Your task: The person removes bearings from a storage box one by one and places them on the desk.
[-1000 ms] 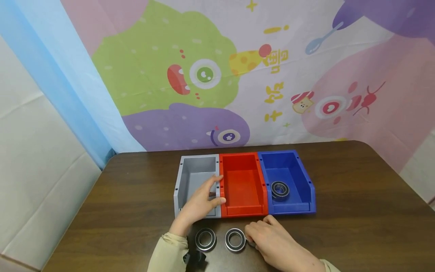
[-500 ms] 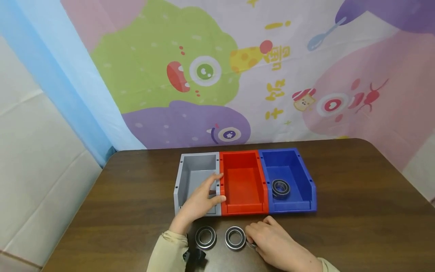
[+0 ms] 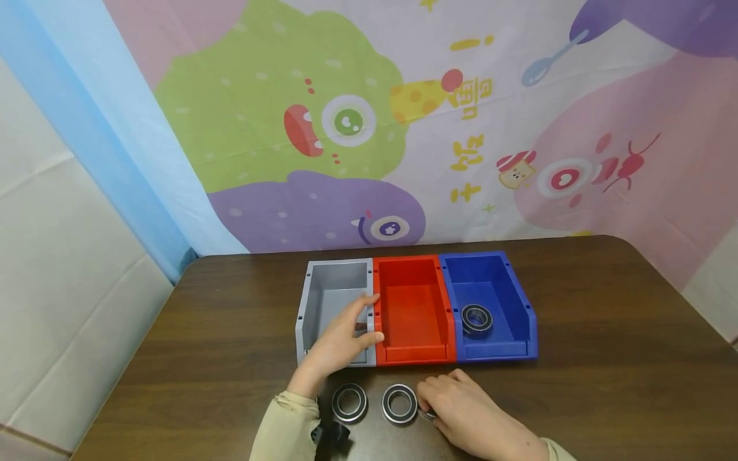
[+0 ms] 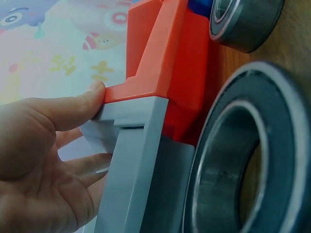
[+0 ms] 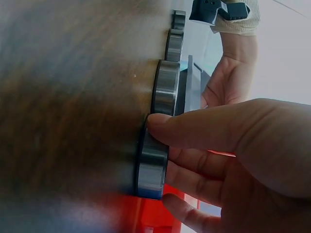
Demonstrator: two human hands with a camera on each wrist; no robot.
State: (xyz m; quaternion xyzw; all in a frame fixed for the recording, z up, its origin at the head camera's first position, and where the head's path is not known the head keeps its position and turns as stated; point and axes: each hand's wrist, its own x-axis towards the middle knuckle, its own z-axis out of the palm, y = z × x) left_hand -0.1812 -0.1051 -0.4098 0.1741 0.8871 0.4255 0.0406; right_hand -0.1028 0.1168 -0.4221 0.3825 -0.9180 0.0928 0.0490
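A grey bin [image 3: 340, 278], a red bin [image 3: 408, 314] and a blue bin [image 3: 496, 288] stand side by side. My left hand [image 3: 337, 339] reaches over the grey bin; its spread thumb and forefinger touch the wall shared with the red one. In the left wrist view the thumb [image 4: 80, 109] rests on that edge. My right hand [image 3: 461, 410] holds a ball bearing [image 5: 153, 170] on the table between thumb and fingers, mostly hidden from the head view. Left of it lie a second bearing [image 3: 400, 404] and a third bearing [image 3: 349, 403], flat on the table.
One bearing [image 3: 476, 320] sits in the blue bin, near its left wall. The right wrist view shows a further bearing [image 5: 179, 19] at the row's far end. Behind the wooden table [image 3: 605, 333] hangs a cartoon-printed curtain [image 3: 461, 211].
Both hands and the bearings keep their places. The whole head view has shifted slightly upward since the earliest frame.
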